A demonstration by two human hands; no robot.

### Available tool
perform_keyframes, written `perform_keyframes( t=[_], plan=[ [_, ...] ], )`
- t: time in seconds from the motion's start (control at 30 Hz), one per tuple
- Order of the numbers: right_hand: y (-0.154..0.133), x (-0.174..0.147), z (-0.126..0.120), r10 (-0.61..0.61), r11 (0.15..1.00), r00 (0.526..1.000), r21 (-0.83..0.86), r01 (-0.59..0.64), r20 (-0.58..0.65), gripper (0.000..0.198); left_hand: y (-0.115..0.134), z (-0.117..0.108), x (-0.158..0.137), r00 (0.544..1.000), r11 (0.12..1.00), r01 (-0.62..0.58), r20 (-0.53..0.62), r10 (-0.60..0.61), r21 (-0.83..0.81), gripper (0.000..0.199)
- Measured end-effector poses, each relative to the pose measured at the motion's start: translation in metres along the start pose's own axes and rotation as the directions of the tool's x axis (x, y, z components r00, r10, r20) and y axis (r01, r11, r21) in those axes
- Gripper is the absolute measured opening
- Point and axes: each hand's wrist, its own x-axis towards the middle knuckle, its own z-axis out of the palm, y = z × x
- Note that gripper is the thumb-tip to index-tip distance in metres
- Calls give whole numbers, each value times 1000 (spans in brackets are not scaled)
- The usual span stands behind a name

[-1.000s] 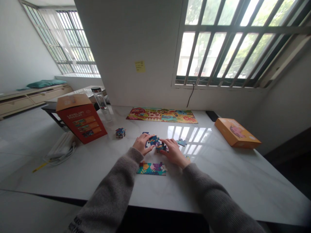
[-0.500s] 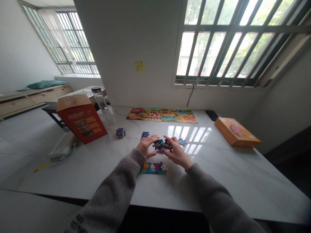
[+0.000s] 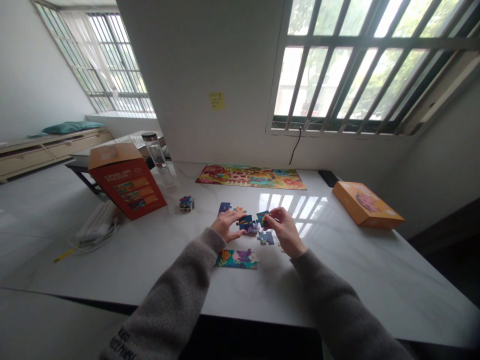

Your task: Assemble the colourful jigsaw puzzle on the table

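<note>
1. Okay, right hand [image 3: 288, 234] is pinching a teal piece [image 3: 263, 218] with its fingers; left hand [image 3: 225, 224] is pinching a dark blue piece [image 3: 246, 223] just beside it.
2. Loose piece [image 3: 266, 237] is lying nearer; left sleeve [image 3: 187, 270] is overlapping the joined strip [image 3: 240, 258].
3. Red box [image 3: 131, 182] and orange box [image 3: 365, 205] are flanking.
4. Marbled bench [image 3: 337, 270] is reflecting the barred window [image 3: 318, 82].

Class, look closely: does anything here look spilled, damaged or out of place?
Nothing looks spilled or damaged. The one odd thing is a dark cord dangling below the right-hand window: its lower end hangs loose, joined to nothing visible.
</note>
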Motion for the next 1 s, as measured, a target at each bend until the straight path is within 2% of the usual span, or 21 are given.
perform_keyframes(
  t=[0.1, 0.23, 0.43, 0.57, 0.7, 0.77, 0.87, 1.0],
  plan=[
    [-3, -3, 4, 10, 1000, 998, -4, -10, 55, 53, 1, -3, 1, 1000, 998, -11, 14, 12, -64, 52],
    [4, -3, 8, 24, 999, 996, -51, -20, 84, 46, 5, -4, 1, 999, 993, -39, -4, 39, -116, 51],
    [7, -7, 12, 109, 994, 987, -28, -106, 117, 46, 11, 9, 0, 996, 986, -85, -44, 79, -142, 53],
    [1, -10, 13, 122, 992, 968, -51, -113, 221, 51, 16, 15, -2, 994, 978, -92, -67, 81, -185, 65],
    [3, -6, 10, 79, 988, 952, -152, -35, 295, 43, 20, 13, -2, 998, 982, -64, 7, 66, -175, 74],
    [5, -4, 8, 38, 978, 956, -207, 24, 291, 41, 20, 12, -1, 995, 982, -92, 34, 98, -163, 70],
    [7, -3, 6, 21, 961, 959, -271, 59, 284, 42, 19, 11, 0, 993, 978, -113, 17, 118, -174, 59],
    [1, -5, 6, 37, 970, 931, -235, 54, 363, 47, 18, 10, -1, 997, 969, -74, -1, 76, -234, 54]
  ],
)
